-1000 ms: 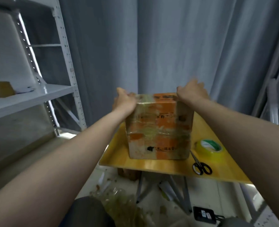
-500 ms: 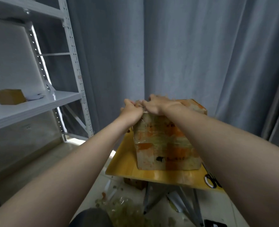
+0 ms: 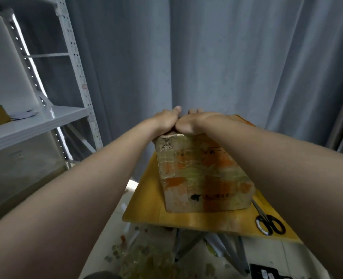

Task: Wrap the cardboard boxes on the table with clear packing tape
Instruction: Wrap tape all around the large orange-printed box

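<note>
Box place: the cardboard box (image 3: 202, 178) stands upright on the yellow worktop (image 3: 152, 200), near the middle of it. Its closest face looks toward 6 o'clock.
Box surface: shiny clear tape already crosses the closest face in several bands over the orange print, and the top corner at 11 o'clock looks worn.
Box handling: I judge it stiff and rather light, because it keeps its shape under both hands. The taped faces are probably smooth and a little slippery, while the bare cardboard gives more friction.
Where to hold: I would take it by two opposite side faces, at 3 and 9 o'clock, low enough that it does not tip. The corners look soft, so I would not press hard there.
Left hand (image 3: 166, 121): it rests on the top of the box at the 11 o'clock corner, and one fingertip stands up behind it. I cannot tell if the fingers pinch tape or only press.
Right hand (image 3: 194, 123): it lies palm down on the top, touching the left hand, with the fingers seemingly stretched toward 12 o'clock. It presses and does not grip.
Scissors (image 3: 269, 224): they lie on the worktop at 4 o'clock from the box, just beside its corner.
Tape roll: not in view.
Shelf (image 3: 36, 121): a grey metal rack at 9 o'clock, well apart.
</note>
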Demonstrator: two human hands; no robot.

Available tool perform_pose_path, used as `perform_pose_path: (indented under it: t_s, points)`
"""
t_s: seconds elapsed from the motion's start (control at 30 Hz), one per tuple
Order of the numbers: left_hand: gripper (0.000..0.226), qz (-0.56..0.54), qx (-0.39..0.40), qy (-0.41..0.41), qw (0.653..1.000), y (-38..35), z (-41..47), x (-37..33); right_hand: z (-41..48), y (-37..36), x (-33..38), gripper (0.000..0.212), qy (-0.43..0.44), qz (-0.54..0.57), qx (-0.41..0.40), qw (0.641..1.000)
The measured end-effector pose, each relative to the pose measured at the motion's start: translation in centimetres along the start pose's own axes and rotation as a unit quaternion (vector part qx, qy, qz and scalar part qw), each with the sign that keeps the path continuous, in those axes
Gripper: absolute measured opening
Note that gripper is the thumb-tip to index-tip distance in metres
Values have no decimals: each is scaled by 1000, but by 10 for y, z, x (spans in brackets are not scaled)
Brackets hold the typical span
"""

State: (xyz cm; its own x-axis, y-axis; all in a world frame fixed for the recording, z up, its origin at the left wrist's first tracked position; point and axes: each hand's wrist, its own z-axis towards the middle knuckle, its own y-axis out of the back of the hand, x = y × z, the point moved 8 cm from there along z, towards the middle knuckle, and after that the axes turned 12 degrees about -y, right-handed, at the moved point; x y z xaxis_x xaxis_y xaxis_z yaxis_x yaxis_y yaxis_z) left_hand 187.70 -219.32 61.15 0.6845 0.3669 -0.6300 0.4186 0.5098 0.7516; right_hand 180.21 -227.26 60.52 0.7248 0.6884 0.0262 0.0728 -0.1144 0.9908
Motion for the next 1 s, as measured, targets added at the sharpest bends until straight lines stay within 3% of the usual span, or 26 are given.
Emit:
perform_pose_path:
  t_s: [0.27, 0.4, 0.5, 0.63, 0.77, 0.87, 0.93, 1.0]
  points:
    - [63, 91, 33, 4, 995, -7, 22, 15, 26, 13, 7, 70, -32, -35, -52, 998]
    - [59, 128, 35, 13, 991, -5, 31, 19, 28, 19, 19, 51, 25, -35, -48, 998]
    - [44, 149, 47, 12, 988, -6, 44, 25, 29, 25, 18, 42, 14, -43, -57, 997]
    - [42, 178, 29, 16, 984, -8, 49, 25, 47, 28, 14, 39, -23, -25, -67, 997]
    - [43, 163, -17, 35, 986, -6, 47, 25, 58, 35, -2, 42, -85, 65, -79, 991]
    - [54, 167, -15, 38, 985, -6, 50, 34, 52, 36, -13, 39, -90, 116, -105, 984]
    - [69, 160, 4, 26, 987, -7, 47, 32, 41, 35, -25, 39, -94, 113, -124, 981]
    - [66, 148, 1, 30, 989, -3, 35, 26, 25, 34, -47, 45, -131, 79, -121, 981]
